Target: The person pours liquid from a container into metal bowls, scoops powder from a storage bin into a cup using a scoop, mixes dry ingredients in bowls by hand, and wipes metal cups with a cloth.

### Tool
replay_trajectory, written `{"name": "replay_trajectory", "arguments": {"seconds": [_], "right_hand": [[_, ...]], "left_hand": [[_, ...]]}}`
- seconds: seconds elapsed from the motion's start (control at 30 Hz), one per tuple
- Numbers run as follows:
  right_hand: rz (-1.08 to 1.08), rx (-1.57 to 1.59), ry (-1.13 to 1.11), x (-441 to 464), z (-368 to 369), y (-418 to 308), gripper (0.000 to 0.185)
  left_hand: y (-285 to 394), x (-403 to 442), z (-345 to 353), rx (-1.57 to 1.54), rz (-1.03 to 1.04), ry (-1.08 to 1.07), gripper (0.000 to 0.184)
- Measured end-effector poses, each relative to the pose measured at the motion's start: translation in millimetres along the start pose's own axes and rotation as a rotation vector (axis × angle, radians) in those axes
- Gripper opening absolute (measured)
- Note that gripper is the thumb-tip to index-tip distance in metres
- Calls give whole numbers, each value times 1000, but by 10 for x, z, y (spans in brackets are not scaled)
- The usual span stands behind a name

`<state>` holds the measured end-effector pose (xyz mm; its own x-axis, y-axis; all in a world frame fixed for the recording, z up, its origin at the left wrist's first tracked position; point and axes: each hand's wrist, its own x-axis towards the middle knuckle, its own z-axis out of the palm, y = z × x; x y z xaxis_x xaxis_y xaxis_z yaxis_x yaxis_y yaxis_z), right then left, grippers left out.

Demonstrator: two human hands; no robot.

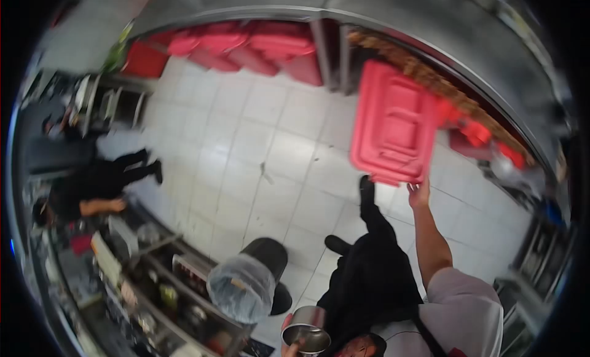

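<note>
My left hand (289, 341), low in the view, is wrapped round a metal cup (305, 318), whose open mouth faces up. The cup's inside is partly in shadow, so I cannot tell what is in it. Out to the right, my right arm stretches forward. At its end my right hand (420, 194) grips the near right corner of a red lidded bin (393, 123). The bin's lid is on, and its near edge lies just ahead of my foot. Part of the right fingers is hidden by the lid's edge.
A dark trash can (268, 252) with a clear liner stands left of my legs. More red lidded bins (279, 43) sit under the steel counter (381, 3). A co-worker in black (92, 188) stands at the left by a counter of containers (166, 292).
</note>
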<state>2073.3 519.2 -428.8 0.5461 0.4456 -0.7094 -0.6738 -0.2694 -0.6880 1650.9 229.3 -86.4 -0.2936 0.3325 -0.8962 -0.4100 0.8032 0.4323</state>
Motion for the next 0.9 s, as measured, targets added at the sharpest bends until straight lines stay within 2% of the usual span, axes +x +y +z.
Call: {"name": "replay_trajectory", "arguments": {"seconds": [0.03,0.1,0.17,0.2,0.23,0.27,0.37,0.47,0.57,0.7,0.73,0.83,0.9], "right_hand": [[-78,-40,-155,-484,207,-394,64],[69,-381,-48,-122,-164,-295,77],[-9,-478,-3,107,-435,-27,93],[-7,-555,55,-96,-417,86,105],[34,-570,111,-228,-454,98,107],[30,-551,156,-212,-539,196,101],[22,-568,150,-404,-614,294,91],[143,-600,93,-573,-608,117,100],[3,-492,198,-579,-522,158,99],[-104,-425,183,-731,-346,-18,109],[-130,-283,100,-977,-215,-262,98],[-1,65,-64,-1494,152,-872,90],[38,146,-33,-1425,248,-925,86]], "left_hand": [[-46,-22,-118,14,-2,3,64],[-105,-37,-352,31,4,19,61],[-130,22,-500,38,22,14,58],[-150,99,-513,51,27,17,57],[-123,138,-511,57,39,14,55],[-82,195,-510,66,45,3,54],[60,288,-468,97,63,-8,50],[207,330,-359,129,82,-28,47],[313,326,-220,148,108,-35,44],[449,187,-215,173,118,7,41],[482,134,-221,172,122,19,41],[595,-37,-246,156,124,53,40],[649,-158,-224,146,119,70,40]]}}
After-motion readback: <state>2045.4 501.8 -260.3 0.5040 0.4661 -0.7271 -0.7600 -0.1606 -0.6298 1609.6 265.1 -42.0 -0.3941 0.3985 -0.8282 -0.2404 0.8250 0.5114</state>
